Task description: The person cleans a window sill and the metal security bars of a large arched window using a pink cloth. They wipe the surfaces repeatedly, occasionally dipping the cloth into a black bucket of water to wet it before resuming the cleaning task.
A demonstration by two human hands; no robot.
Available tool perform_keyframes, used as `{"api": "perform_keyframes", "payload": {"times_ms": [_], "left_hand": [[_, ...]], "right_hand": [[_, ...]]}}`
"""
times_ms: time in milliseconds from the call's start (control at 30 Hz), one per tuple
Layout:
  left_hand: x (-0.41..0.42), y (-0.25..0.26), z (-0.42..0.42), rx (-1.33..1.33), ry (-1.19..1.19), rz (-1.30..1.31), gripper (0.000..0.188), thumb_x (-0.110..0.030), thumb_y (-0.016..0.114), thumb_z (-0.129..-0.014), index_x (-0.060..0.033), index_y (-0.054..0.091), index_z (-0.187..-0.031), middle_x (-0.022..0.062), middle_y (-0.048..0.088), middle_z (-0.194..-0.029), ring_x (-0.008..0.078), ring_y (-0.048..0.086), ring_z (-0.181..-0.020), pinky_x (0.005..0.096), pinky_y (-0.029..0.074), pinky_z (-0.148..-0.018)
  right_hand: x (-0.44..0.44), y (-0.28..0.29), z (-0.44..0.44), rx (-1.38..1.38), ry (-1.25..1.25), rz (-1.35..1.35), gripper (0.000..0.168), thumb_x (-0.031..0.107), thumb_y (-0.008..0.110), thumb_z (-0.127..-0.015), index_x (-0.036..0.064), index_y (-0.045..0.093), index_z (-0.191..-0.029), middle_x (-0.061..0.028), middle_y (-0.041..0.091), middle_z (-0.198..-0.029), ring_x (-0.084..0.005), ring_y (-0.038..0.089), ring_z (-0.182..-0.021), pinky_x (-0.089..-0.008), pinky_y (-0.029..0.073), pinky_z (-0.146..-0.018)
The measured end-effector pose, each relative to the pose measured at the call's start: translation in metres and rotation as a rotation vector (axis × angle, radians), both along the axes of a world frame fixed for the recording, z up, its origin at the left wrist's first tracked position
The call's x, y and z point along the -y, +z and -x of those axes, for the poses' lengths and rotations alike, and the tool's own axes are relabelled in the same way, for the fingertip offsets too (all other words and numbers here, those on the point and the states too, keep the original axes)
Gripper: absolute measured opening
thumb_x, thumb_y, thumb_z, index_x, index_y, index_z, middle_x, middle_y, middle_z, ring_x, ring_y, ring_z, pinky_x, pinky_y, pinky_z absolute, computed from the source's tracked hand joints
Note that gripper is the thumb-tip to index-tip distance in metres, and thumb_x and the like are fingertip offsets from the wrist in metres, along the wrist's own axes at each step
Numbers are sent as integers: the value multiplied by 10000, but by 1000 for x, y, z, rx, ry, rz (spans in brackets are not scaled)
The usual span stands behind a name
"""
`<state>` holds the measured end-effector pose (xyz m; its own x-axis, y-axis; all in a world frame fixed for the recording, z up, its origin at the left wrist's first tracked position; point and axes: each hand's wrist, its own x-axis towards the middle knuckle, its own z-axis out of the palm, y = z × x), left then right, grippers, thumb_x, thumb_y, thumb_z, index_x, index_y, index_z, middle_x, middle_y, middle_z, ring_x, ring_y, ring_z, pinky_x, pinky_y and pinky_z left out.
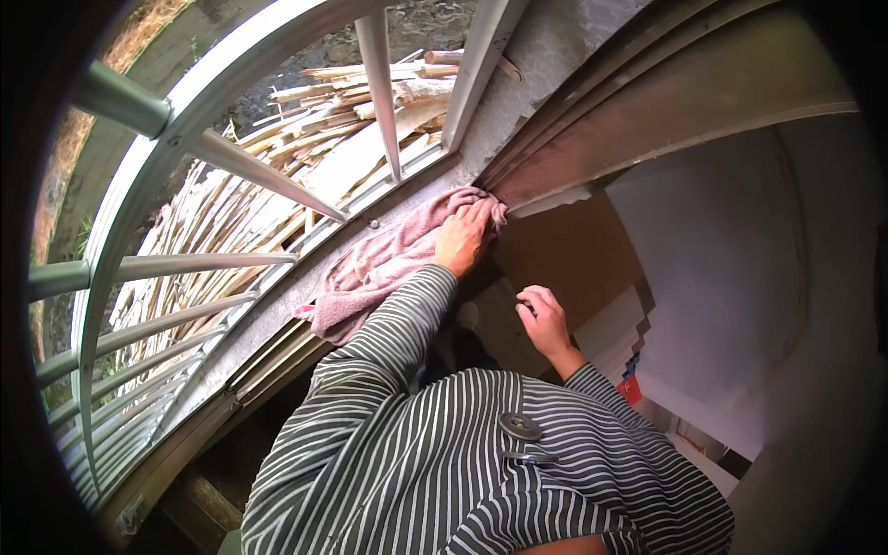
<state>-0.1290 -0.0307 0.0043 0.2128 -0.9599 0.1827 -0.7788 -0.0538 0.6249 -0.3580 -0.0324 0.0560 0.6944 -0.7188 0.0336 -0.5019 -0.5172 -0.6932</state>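
Observation:
A pink terry cloth (388, 257) lies bunched along the window sill (267, 309), its far end against the corner of the window frame. My left hand (463, 236) presses flat on that far end, fingers spread slightly over the fabric. Whether its fingers also pinch the cloth cannot be told. To the right and nearer my body, my right hand (543, 319) hangs in the air below sill height, fingers loosely curled, with nothing seen in it. The metal window bars (236, 166) rise just beyond the sill.
Outside the bars lies a pile of split wood and sticks (305, 149). A brown window frame (555, 159) slants to the upper right. Beside it stands a pale wall (707, 263). A brown board (569, 257) is below the sill, near a small red item (630, 390).

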Motion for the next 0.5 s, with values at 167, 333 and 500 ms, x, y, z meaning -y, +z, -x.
{"api": "perform_keyframes", "payload": {"times_ms": [167,333,500], "left_hand": [[-79,28,-30,80,52,-95,455,-214,647,-761,-70,516,-1173,109,590,-1014,292,543,-940,381,473,-791],[-188,31,-88,-323,293,-320,308,-211,581,-841,-34,587,-1093,85,637,-1043,238,572,-1024,322,437,-893],[-131,80,-75,-1769,166,158,388,-151,456,-920,15,402,-1267,140,556,-1152,228,561,-1028,348,474,-861]], "right_hand": [[-6,-3,-10,5,121,-15,148,107,628,-784,35,593,-909,-107,576,-965,-247,593,-828,-339,492,-719],[3,-10,-46,-105,219,-175,197,168,617,-806,47,587,-959,-111,570,-965,-242,587,-807,-349,485,-706],[11,-1,-65,-119,294,-140,206,185,585,-825,54,592,-984,-109,582,-1006,-295,587,-870,-368,482,-754]]}}
